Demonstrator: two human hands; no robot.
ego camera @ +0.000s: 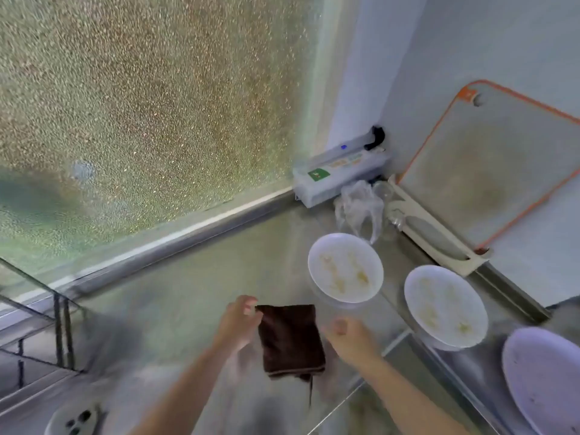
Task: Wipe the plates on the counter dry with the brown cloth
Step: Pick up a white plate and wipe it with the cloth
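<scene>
Plates: three white ones sit on the counter (pixel 194 277) beyond and right of the right hand (pixel 348 339), nearest plate (pixel 345 266) just past its loosely curled, empty fingers. Open counter lies left of the left hand (pixel 240 321), which pinches the brown cloth (pixel 290 339) at its top corner; the cloth hangs between both hands, long axis vertical.

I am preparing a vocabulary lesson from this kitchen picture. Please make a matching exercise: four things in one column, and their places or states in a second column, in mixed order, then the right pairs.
Things:
1. brown cloth
2. cutting board
3. plastic bag
4. purple plate

Places or states:
A. leaning upright against the wall, orange edge
B. crumpled on the counter, behind the nearest white plate
C. pinched at its top corner by the left hand
D. at the right edge of the picture, partly cut off

Pairs: 1-C, 2-A, 3-B, 4-D
</scene>
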